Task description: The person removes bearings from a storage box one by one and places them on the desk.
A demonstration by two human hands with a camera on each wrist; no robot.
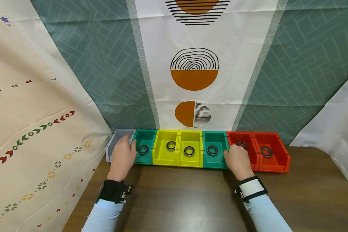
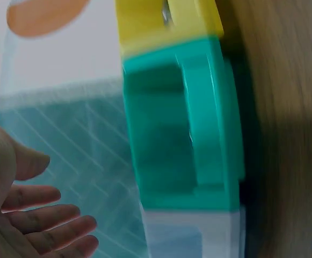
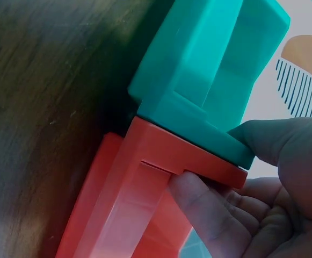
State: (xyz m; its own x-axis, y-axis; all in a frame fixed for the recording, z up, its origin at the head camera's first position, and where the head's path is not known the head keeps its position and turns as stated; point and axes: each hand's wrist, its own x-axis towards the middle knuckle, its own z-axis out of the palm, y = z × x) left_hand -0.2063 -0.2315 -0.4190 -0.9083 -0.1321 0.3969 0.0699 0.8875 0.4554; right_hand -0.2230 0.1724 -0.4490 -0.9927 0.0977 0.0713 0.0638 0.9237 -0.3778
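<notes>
My left hand [image 1: 122, 159] is over the grey bin [image 1: 124, 130] at the row's left end, thumb toward the neighbouring green bin [image 1: 143, 160]. In the left wrist view its fingers [image 2: 43, 219] are spread and hold nothing. My right hand [image 1: 238, 161] pinches the adjoining side walls of the right green bin [image 1: 214, 164] and a red bin [image 1: 239, 136]. The right wrist view shows the thumb on the green side and the index finger on the red side. Black-sealed ring bearings lie in the green bins, one [image 1: 139, 150] on the left, another [image 1: 208, 150] on the right.
Two yellow bins [image 1: 165, 162] in the middle hold a bearing [image 1: 185, 151] each. Another red bin [image 1: 274, 168] with a bearing [image 1: 262, 152] ends the row. Patterned cloth [image 1: 104, 64] hangs behind, over the brown wooden table [image 1: 179, 193].
</notes>
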